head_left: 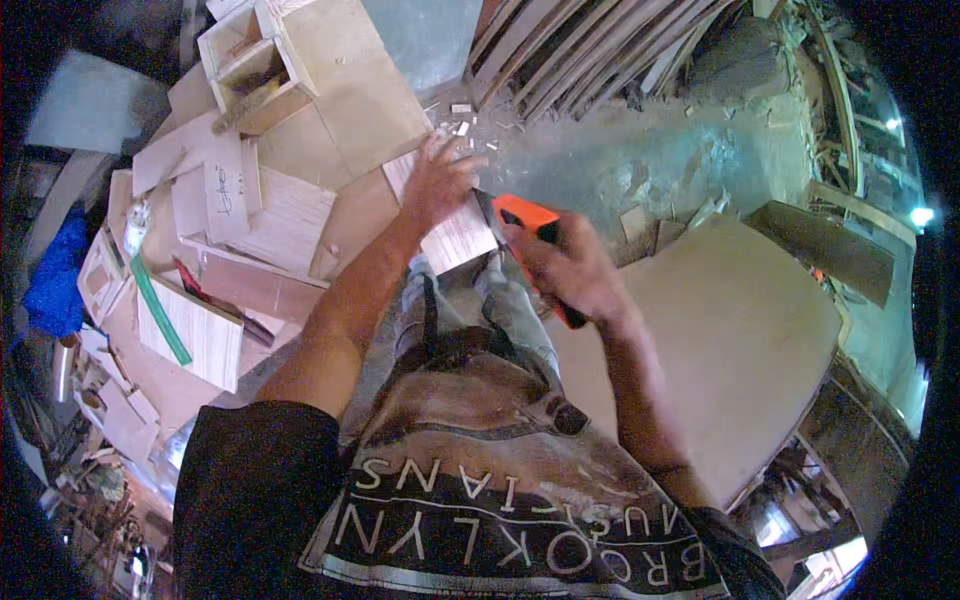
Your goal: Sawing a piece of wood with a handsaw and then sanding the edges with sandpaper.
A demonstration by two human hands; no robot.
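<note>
My right hand (575, 265) is closed round the orange and black handle (530, 215) of a handsaw. Its dark blade (486, 208) meets the right edge of a pale wood-grained board (458, 242) and shows only in part. Over the upper part of this board lies my left hand (438, 180), holding it, with the fingers reaching to its right edge. The board's near end sticks out above my legs.
Small offcuts (462, 108) lie on the floor beyond my left hand. A plywood panel with an open wooden box (260, 75), loose boards and a green hose (160, 315) fill the left. Long planks (590, 50) lean at the back; a large sheet (710, 340) lies right.
</note>
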